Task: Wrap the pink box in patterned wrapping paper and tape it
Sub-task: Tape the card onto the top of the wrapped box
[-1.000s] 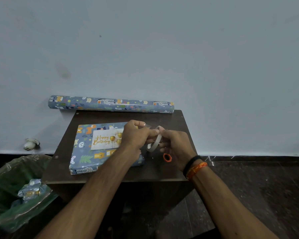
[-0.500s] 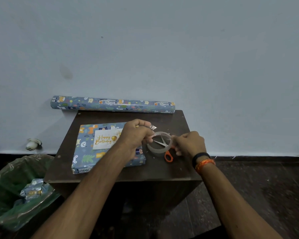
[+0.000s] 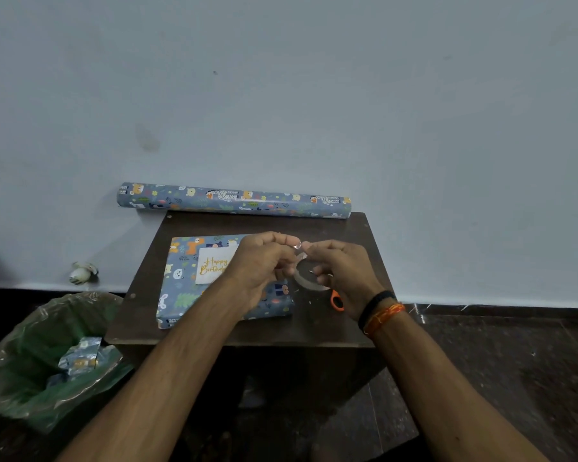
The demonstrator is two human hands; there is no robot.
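Dark brown wooden table (image 3: 214,225) held the blue animal-patterned wrapped box (image 3: 194,288); above it, left hand (image 3: 264,265) and right hand (image 3: 344,271) pinched a clear tape strip (image 3: 299,250) between them.

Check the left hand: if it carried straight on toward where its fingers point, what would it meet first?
The left hand points right, at the right hand. Its fingertips would meet the right hand's fingertips first, over the tape roll; they look nearly touching already, though depth is unclear.

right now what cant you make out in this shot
Head view only:
- Orange-handled scissors: blades hidden behind the right hand.
- Clear tape roll: partly covered by both hands.
- White birthday card: text cut off by the left hand.
- Wrapped box: pink hidden under paper.
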